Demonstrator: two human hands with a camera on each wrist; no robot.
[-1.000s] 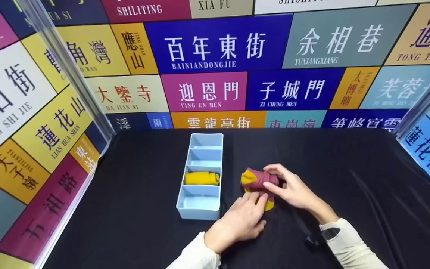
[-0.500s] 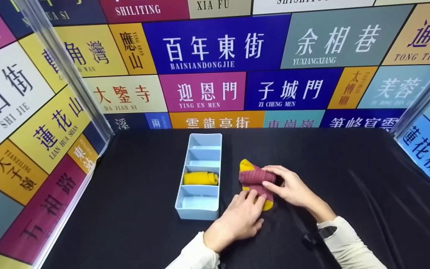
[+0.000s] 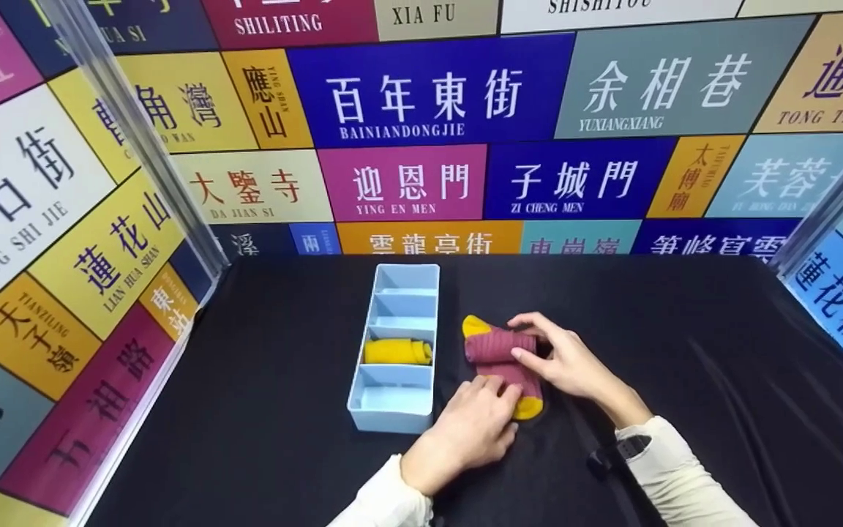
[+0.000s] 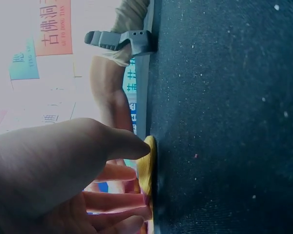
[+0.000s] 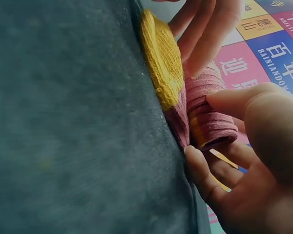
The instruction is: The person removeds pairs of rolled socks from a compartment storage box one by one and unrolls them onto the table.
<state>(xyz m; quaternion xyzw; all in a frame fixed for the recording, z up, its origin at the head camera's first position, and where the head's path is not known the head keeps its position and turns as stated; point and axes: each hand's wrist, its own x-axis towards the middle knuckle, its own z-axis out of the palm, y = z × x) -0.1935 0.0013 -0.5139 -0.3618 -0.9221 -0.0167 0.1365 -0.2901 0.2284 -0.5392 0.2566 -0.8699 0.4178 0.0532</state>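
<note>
A maroon sock (image 3: 496,347) with yellow ends lies partly rolled on the black cloth, its roll at the far side and a flat part nearer me. My right hand (image 3: 574,360) grips the right end of the roll between thumb and fingers. In the right wrist view, the ribbed roll (image 5: 214,127) sits between that thumb and the fingers, beside the yellow toe (image 5: 162,61). My left hand (image 3: 469,419) rests its fingertips on the flat part near the yellow toe. Seen from the left wrist, its thumb overlaps the yellow end (image 4: 146,168).
To the left stands a light blue divided box (image 3: 392,421); a rolled yellow sock (image 3: 396,351) lies in one compartment. Black cloth (image 3: 268,395) covers the table, with folds at the right. Panels with printed signs (image 3: 421,95) rise behind and at both sides.
The maroon roll has shifted slightly left with the right hand, and its yellow far end now spreads out further. More of the flat part shows by the left fingers, which stay nearly in place.
</note>
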